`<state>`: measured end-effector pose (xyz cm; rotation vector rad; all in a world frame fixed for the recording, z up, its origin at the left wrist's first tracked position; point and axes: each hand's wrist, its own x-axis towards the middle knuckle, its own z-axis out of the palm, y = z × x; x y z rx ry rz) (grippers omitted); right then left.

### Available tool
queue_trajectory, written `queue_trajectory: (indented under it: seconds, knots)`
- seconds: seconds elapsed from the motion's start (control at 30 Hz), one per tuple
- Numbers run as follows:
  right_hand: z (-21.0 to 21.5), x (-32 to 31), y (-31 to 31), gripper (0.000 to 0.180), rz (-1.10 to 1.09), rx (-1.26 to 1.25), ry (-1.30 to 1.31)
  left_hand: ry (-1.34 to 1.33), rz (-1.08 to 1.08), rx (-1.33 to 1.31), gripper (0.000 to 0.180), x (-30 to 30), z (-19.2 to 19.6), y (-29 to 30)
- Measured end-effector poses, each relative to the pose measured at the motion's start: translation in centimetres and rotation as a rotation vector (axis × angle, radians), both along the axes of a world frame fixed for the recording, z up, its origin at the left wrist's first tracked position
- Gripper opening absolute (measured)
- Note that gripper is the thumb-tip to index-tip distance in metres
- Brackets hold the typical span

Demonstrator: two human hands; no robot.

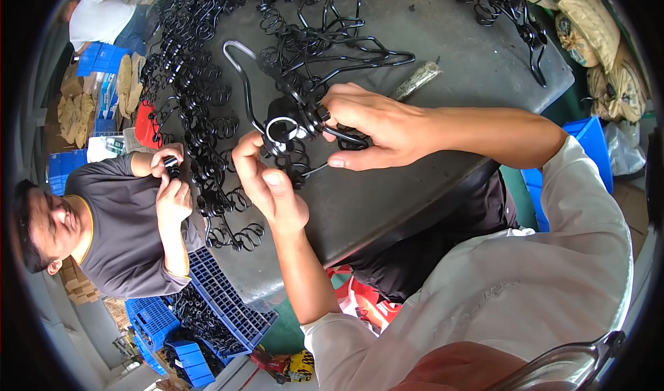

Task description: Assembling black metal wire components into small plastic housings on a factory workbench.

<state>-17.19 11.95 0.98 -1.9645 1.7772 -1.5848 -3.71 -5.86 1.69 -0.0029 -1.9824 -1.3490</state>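
- L hand (273,190): thumb & forefinger curved, gap btwn tips; forefinger at the side of the piece. Firm grip or mere touch: can't tell.
- R hand (370,128): fingers curled in on the blk fitting side of same piece, so has hold of it; thumb straight, stretched twd L hand. Thin rod (317,169) just off thumb tip.
- Blk wire piece (287,117): btwn both hands, over the counter. Bent hook w/ bare-metal-looking tip points up & away; pale ring nr its middle.
- Blk coil springs (200,107): dense heap, L side of counter, running from far edge down twd co-worker.
- Bent blk wires (346,55): tangled, just beyond hands.
- Clear-wrapped bundle (417,79): on counter, nr R forearm, apart from hands.
- Counter (477,66): dk grey; 2nd spring cluster (494,3) at far R.
- Co-worker (124,218), dk shirt, L side: both hands up to a small blk part (171,166).
- Blue crates (232,304) below L end of counter, some w/ blk parts.
- Bkgd: person in white top (104,17) upper L; tan sacks (591,24) upper R; blue bin (591,149) behind R elbow.
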Motion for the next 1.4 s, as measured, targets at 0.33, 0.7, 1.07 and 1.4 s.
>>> queue_trajectory:
  seconds: [0.33, 0.7, 1.07, 1.4]
  knots:
    - [0.3, -0.4, 0.0, 0.041, -0.242, -0.099, 0.402, -0.032, -0.122, -0.130, 0.086, -0.8, -0.1, 0.5]
    - [0.7, 0.7, 0.1, 0.063, -0.161, -0.108, 0.354, -0.101, 0.053, 0.075, 0.083, 0.3, 0.1, 4.2]
    - [2.2, 1.0, 1.3, 0.085, 0.116, -0.182, 0.141, 0.117, 0.516, 0.076, 0.050, 12.8, 3.4, 1.5]
    - [2.7, 1.1, 1.4, 0.071, 0.086, -0.180, 0.083, -0.191, 0.654, -0.157, 0.042, 21.9, 7.5, -7.5]
